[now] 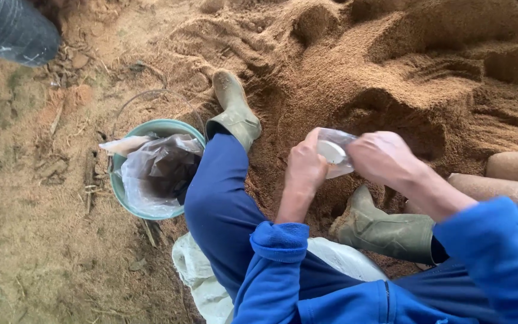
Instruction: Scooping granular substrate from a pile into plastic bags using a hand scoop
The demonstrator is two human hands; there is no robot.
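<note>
My left hand point(304, 171) and my right hand point(382, 157) together grip a small clear plastic bag point(334, 151) with something white inside, held above a heap of brown sawdust point(403, 66). The fingers of both hands pinch the bag's edges. I sit low, with blue trousers and sleeves and green rubber boots point(235, 111) planted in the sawdust.
A green bucket point(118, 186) lined with clear plastic bags stands at my left knee. Filled brown cylindrical bags point(511, 177) lie at the right. A white sack point(196, 276) lies under me. A dark container point(16, 30) sits at the top left.
</note>
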